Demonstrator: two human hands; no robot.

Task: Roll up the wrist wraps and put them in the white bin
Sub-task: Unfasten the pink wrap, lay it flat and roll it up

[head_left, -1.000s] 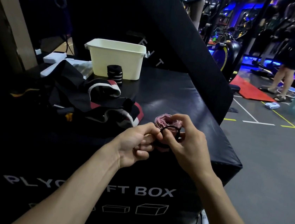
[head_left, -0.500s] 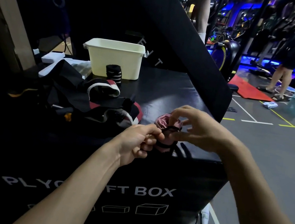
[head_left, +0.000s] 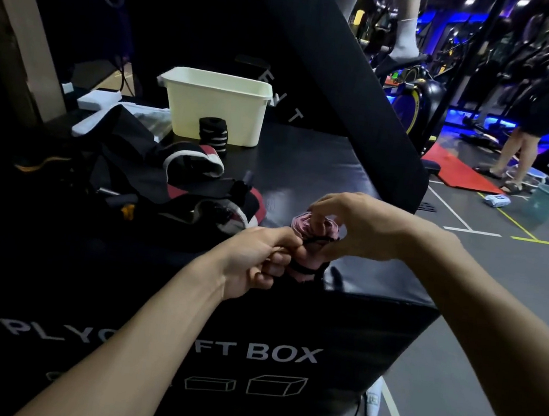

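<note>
You have a single view, worn on your head, looking forward and down over your own forearms. It sits close above your hands (head_left: pixel 299 245), which meet near the middle of the frame at the near edge of the black plyo box (head_left: pixel 322 165). The wide angle also takes in the box's printed front face below, the white bin (head_left: pixel 215 112) at its far side, and the gym floor (head_left: pixel 499 267) stretching away to your right.

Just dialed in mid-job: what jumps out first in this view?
Both hands meet at the near right edge of the black plyo box: the left hand and right hand grip a pink rolled wrap. Behind sits the white bin, a rolled black wrap standing in front of it, and loose wraps piled left.
</note>
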